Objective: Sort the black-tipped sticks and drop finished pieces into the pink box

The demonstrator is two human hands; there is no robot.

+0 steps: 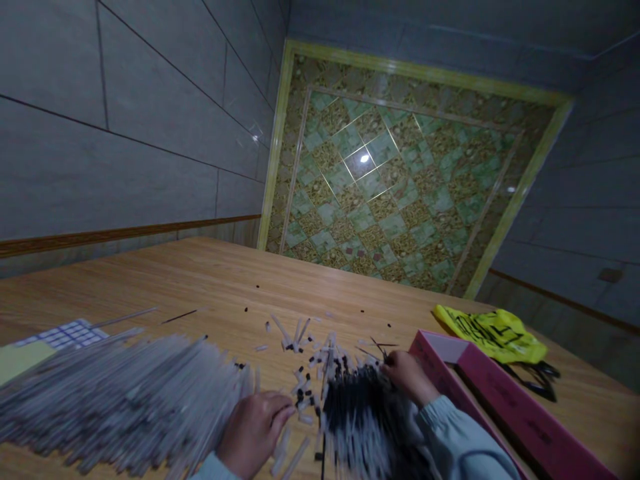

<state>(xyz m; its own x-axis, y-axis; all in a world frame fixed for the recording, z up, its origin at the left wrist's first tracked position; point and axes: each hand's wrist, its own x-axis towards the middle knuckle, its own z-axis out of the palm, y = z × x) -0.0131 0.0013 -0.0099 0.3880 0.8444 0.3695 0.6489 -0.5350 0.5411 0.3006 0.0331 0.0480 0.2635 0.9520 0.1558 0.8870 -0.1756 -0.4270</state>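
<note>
My left hand (257, 430) is closed, its thumb against bent fingers, at the right edge of a wide pile of thin clear plastic tubes (130, 400). Whatever it may hold is too blurred to make out. My right hand (407, 377) pinches at the upper end of a bundle of thin black-and-clear sticks (357, 407); a thin dark stick (379, 348) juts from its fingertips. Between the hands lie scattered small black and whitish caps (304, 393), with a few short clear pieces (295, 460) nearer me.
A long open pink box (520, 407) stands right of my right forearm. Beyond it lie a yellow bag (493, 333) with black lettering and a black strap-like item (537, 383). Checked paper (75, 333) sits at the left. The wooden table (225, 273) meets a tiled wall.
</note>
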